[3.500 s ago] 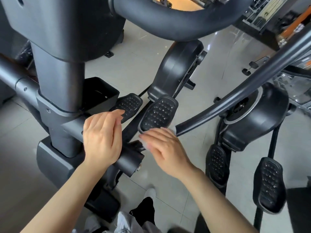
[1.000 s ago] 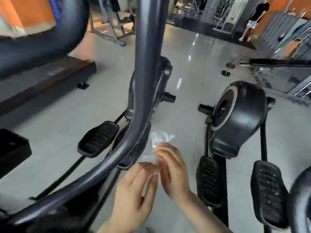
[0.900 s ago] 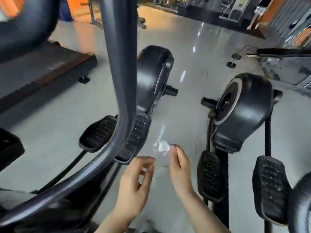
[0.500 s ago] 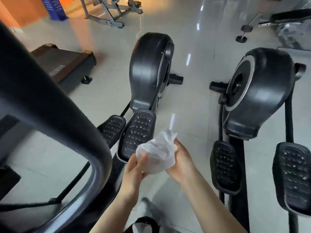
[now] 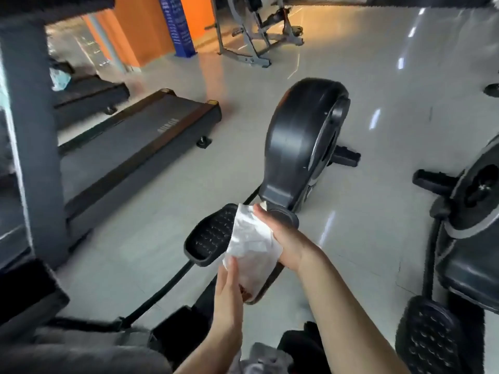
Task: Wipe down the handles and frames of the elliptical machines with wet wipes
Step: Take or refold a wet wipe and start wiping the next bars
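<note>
**Both hands hold a white wet wipe above the elliptical's pedals**

The wet wipe (image 5: 252, 244) is stretched out between the two hands in mid-air, a crumpled white sheet held in front of the person and above the floor (image 5: 378, 103). The right hand (image 5: 280, 240) grips its upper right edge, fingers curled behind the sheet and the thumb tip showing at the top corner. The left hand (image 5: 229, 295) pinches the lower left edge, thumb lying along the front of the wipe and the other fingers tucked behind it. The lower part of the sheet looks translucent, with something reddish showing through near the bottom; what that is cannot be told.

Just behind the wipe lies a black studded pedal (image 5: 210, 236) of the nearest elliptical machine (image 5: 299, 139), whose rounded black flywheel housing stands upright beyond the hands. A second elliptical (image 5: 469, 211) sits at the right edge, with its own pedal (image 5: 429, 336) in the lower right corner. A thick grey upright post (image 5: 35, 130) fills the left side. Beyond it, a black treadmill deck (image 5: 135, 141) lies flat on the pale glossy floor, and an orange wall (image 5: 145, 25) closes the far left background.
</note>
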### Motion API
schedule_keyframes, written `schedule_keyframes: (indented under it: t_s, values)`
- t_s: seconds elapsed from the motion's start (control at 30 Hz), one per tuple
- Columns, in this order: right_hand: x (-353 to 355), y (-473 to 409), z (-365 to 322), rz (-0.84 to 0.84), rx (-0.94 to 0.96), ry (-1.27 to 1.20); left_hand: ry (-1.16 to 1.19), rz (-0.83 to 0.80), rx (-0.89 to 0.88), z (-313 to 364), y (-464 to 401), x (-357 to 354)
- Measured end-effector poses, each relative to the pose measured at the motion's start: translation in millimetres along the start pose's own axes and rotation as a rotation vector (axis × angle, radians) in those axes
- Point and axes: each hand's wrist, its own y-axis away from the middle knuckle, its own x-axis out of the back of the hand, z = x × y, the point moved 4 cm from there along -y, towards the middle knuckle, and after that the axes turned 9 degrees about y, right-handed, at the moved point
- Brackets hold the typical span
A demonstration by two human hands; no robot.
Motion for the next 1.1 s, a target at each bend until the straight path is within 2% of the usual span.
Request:
schedule_keyframes:
  t_s: [0.17, 0.3, 0.43, 0.57, 0.77, 0.83, 0.93, 1.0, 1.1]
  values:
    - [-9, -49, -40, -0.177, -0.012, 0.329, 0.113, 0.381, -0.124, 14, -32, -11]
    - [-8, -72, -62, -0.309, -0.032, 0.431, 0.239, 0.587, -0.274, 28, -45, -23]
    - [-2, -90, -73, -0.394, -0.088, 0.427, 0.25, 0.607, -0.323, 34, -46, -31]
    - [-4, -98, -78, -0.499, -0.147, 0.408, 0.271, 0.71, -0.334, 31, -34, -27]
    - [-30, -99, -70, -0.571, -0.244, 0.451, 0.528, 0.621, -0.355, 27, -8, -18]
    - [-42, -97, -67, -0.616, -0.234, 0.494, 0.536, 0.62, -0.347, 26, -4, -11]
    - [-59, -91, -65, -0.693, -0.197, 0.531, 0.447, 0.748, -0.39, 29, -6, -4]
    - [-67, -91, -63, -0.719, -0.169, 0.571, 0.475, 0.879, -0.42, 31, -7, 1]
    - [-75, -98, -58, -0.681, -0.096, 0.685, 0.551, 0.978, -0.399, 31, -11, 12]
